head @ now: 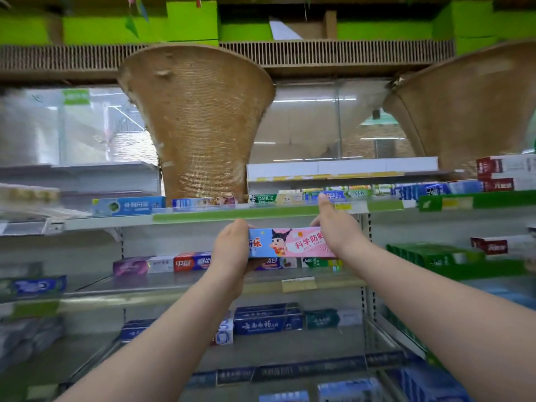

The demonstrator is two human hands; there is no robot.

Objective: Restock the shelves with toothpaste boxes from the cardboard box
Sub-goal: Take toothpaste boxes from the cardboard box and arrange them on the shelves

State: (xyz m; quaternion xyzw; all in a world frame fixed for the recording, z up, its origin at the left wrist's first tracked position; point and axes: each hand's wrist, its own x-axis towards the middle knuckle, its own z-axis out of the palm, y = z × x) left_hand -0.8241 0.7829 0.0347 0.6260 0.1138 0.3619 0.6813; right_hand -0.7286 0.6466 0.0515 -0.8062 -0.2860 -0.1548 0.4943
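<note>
Toothpaste box (290,243), pink and blue with a cartoon figure on its front, is held level between a person's two bare hands at the centre of the view, in front of the gap between two store shelves. The left hand (232,250) grips its left end, back of the hand to the camera and fingers curled out of sight behind the box, covering the first printed characters. The right hand (333,232) closes over the right end, at 3 o'clock from the cartoon figure, hiding the last of the lettering. One digit of that hand stands up straight and reaches the front of the upper shelf (203,219).

At 12 o'clock from the held box, that shelf carries a row of boxes lying on their sides, among them a green and white one marked DARLIE (262,198). At 6 o'clock, the middle shelf (174,285) holds a red and blue box (191,262) and, toward 8 o'clock, a purple box (130,265). Dark blue boxes (266,323) sit on a lower level, also at 6 o'clock.

A woven basket (200,120), wide end up, rises at 11 o'clock. A second basket (464,111) at 2 o'clock is cut off by the frame edge. Both sides of the view are smeared, and the packs there cannot be read.
</note>
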